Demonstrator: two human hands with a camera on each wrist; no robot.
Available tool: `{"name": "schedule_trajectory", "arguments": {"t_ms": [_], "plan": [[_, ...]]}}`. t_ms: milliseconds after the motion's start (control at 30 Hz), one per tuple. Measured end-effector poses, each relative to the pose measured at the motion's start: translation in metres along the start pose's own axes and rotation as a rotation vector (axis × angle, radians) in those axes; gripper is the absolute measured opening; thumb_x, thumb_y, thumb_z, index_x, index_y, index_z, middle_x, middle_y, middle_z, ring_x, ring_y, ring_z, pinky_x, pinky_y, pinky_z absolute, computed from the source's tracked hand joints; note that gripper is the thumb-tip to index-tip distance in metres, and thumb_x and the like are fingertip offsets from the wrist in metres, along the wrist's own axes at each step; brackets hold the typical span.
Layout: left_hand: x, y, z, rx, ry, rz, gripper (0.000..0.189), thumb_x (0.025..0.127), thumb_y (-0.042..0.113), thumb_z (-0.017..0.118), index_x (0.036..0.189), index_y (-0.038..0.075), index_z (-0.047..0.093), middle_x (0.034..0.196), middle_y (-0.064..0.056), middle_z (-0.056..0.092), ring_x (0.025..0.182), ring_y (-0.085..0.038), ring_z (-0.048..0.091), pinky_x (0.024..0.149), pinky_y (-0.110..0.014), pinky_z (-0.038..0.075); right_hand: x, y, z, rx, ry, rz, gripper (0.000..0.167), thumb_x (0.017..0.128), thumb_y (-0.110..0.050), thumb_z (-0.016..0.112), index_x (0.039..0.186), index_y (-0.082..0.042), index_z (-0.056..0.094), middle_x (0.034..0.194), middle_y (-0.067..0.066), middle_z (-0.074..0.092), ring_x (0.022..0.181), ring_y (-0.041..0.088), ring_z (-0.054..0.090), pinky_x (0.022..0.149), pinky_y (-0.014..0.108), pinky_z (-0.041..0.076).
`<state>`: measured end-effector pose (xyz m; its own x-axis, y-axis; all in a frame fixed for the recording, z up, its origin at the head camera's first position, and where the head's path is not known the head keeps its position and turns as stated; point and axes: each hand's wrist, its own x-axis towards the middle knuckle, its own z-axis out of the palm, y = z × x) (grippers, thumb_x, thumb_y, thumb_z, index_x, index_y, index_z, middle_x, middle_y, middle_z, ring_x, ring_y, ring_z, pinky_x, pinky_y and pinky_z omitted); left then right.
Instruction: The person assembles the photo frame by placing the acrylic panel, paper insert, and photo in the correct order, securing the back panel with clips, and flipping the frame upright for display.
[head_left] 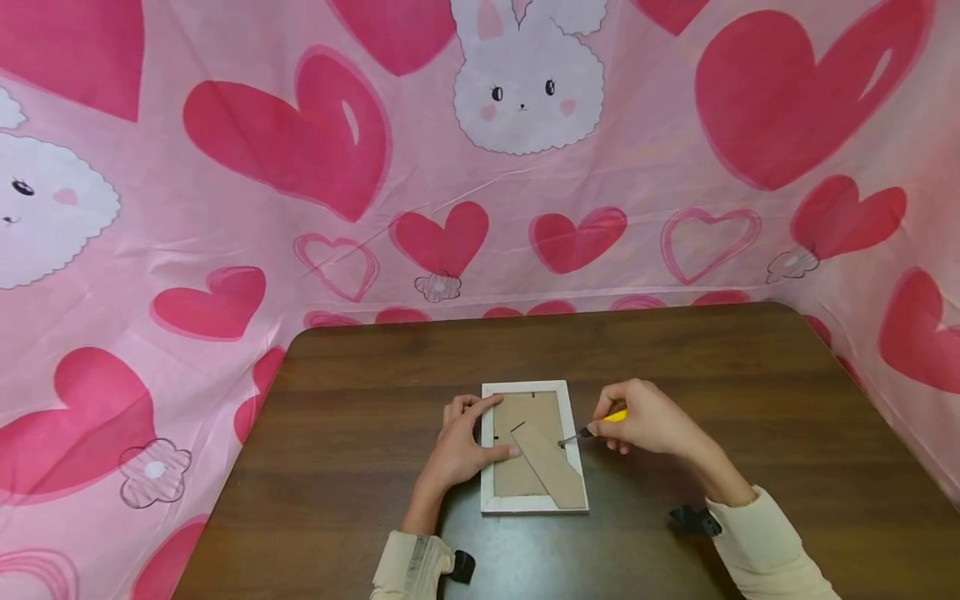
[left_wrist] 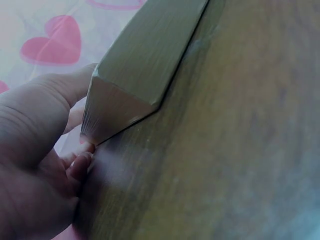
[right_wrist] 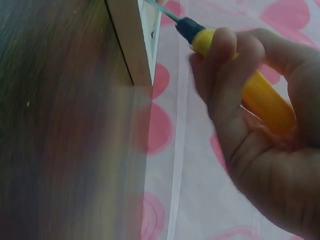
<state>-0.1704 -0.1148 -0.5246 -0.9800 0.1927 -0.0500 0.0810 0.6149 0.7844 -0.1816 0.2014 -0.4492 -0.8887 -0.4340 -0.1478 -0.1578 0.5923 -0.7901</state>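
A white picture frame lies face down on the table, its brown backing board upward. A slanted easel leg is attached to the board, and small dark tabs sit along the frame's inner edge. My left hand grips the frame's left side, with the thumb on the board and other fingers at the outer edge. In my right hand is a screwdriver with a yellow handle, dark collar and thin metal shaft. Its tip touches the inner right edge of the frame, near a tab.
The brown wooden table has rounded far corners. Behind it and at both sides hangs a pink cloth with hearts and rabbits. Black wrist devices sit by both cream sleeves.
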Motion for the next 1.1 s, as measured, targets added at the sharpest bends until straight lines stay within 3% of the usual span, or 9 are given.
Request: {"name": "schedule_trajectory", "arguments": {"t_ms": [100, 233, 333, 467, 600, 900, 1100], "plan": [[0.000, -0.001, 0.001, 0.004, -0.007, -0.005, 0.083, 0.078, 0.045, 0.092, 0.151, 0.036, 0.055, 0.146, -0.010, 0.046, 0.135, -0.028, 0.037, 0.103, -0.059, 0.043, -0.003, 0.005, -0.001, -0.067, -0.050, -0.039, 0.004, 0.094, -0.014, 0.077, 0.091, -0.014, 0.074, 0.076, 0.004, 0.071, 0.053, 0.014, 0.059, 0.052, 0.031, 0.052], [-0.001, 0.000, 0.001, 0.003, -0.014, -0.015, 0.083, 0.078, 0.046, 0.092, 0.151, 0.036, 0.055, 0.148, -0.010, 0.045, 0.136, -0.028, 0.036, 0.104, -0.059, 0.043, -0.006, 0.012, -0.002, -0.163, -0.066, -0.157, 0.012, 0.095, -0.009, 0.072, 0.100, -0.017, 0.079, 0.091, -0.003, 0.077, 0.070, 0.004, 0.060, 0.065, 0.026, 0.053], [-0.001, 0.001, 0.000, 0.000, -0.012, -0.015, 0.083, 0.078, 0.045, 0.092, 0.151, 0.036, 0.055, 0.147, -0.010, 0.045, 0.135, -0.028, 0.036, 0.104, -0.059, 0.043, -0.007, 0.016, -0.001, -0.218, -0.045, -0.226, 0.010, 0.096, -0.015, 0.074, 0.100, -0.021, 0.081, 0.094, -0.011, 0.078, 0.082, -0.002, 0.060, 0.075, 0.024, 0.051], [-0.001, 0.002, -0.001, 0.002, -0.008, -0.010, 0.083, 0.078, 0.045, 0.092, 0.151, 0.036, 0.055, 0.147, -0.010, 0.045, 0.135, -0.028, 0.036, 0.103, -0.059, 0.043, -0.006, 0.017, 0.000, -0.184, -0.035, -0.209, 0.006, 0.094, -0.024, 0.079, 0.098, -0.020, 0.081, 0.088, -0.011, 0.077, 0.075, 0.000, 0.057, 0.069, 0.024, 0.049], [-0.001, 0.002, -0.001, 0.008, -0.008, -0.010, 0.082, 0.078, 0.045, 0.092, 0.151, 0.036, 0.055, 0.148, -0.010, 0.045, 0.135, -0.028, 0.036, 0.104, -0.059, 0.043, -0.005, 0.016, 0.000, -0.152, -0.037, -0.168, 0.004, 0.092, -0.020, 0.081, 0.095, -0.018, 0.081, 0.081, -0.006, 0.076, 0.067, 0.002, 0.051, 0.061, 0.023, 0.044], [0.000, 0.002, 0.001, 0.006, -0.010, -0.018, 0.082, 0.078, 0.045, 0.092, 0.151, 0.038, 0.055, 0.148, -0.010, 0.045, 0.136, -0.028, 0.036, 0.105, -0.060, 0.043, -0.003, 0.015, 0.001, -0.167, -0.053, -0.152, 0.004, 0.091, -0.015, 0.081, 0.093, -0.019, 0.080, 0.076, -0.011, 0.070, 0.064, 0.004, 0.052, 0.059, 0.024, 0.045], [0.001, 0.002, -0.001, 0.006, -0.006, -0.014, 0.082, 0.078, 0.045, 0.092, 0.151, 0.038, 0.055, 0.148, -0.010, 0.045, 0.136, -0.029, 0.036, 0.105, -0.061, 0.042, 0.000, 0.004, 0.003, -0.254, -0.045, -0.125, 0.010, 0.090, -0.013, 0.081, 0.088, -0.022, 0.079, 0.080, -0.011, 0.071, 0.070, 0.008, 0.054, 0.065, 0.026, 0.048]]}}
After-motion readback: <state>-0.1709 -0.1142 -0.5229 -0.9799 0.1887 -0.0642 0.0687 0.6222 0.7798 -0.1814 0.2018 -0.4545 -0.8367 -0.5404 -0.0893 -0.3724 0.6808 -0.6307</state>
